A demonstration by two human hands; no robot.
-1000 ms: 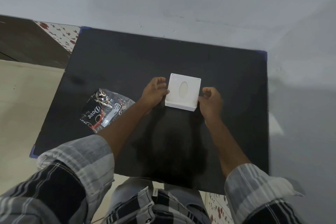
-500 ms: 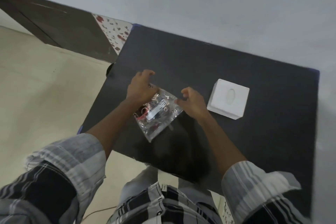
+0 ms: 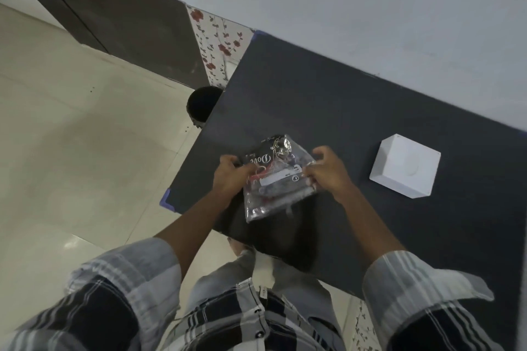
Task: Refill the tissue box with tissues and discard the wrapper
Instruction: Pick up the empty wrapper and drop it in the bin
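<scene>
A clear plastic tissue pack [image 3: 275, 179] with black, red and white print is lifted just above the black table [image 3: 328, 100]. My left hand [image 3: 231, 177] grips its left edge. My right hand [image 3: 328, 171] pinches its right edge. The pack hangs tilted, its lower end toward me. A white tissue box [image 3: 405, 169] with an oval slot on top stands on the table to the right, apart from both hands.
A dark round bin [image 3: 202, 105] sits on the tiled floor by the table's left edge. A dark door [image 3: 114, 17] and a flowered wall strip [image 3: 219, 43] lie beyond it. A grey wall runs behind the table.
Both hands left the white box, moved left to the pack and lifted it off the table. The view swung left, so the box now lies at the right.
</scene>
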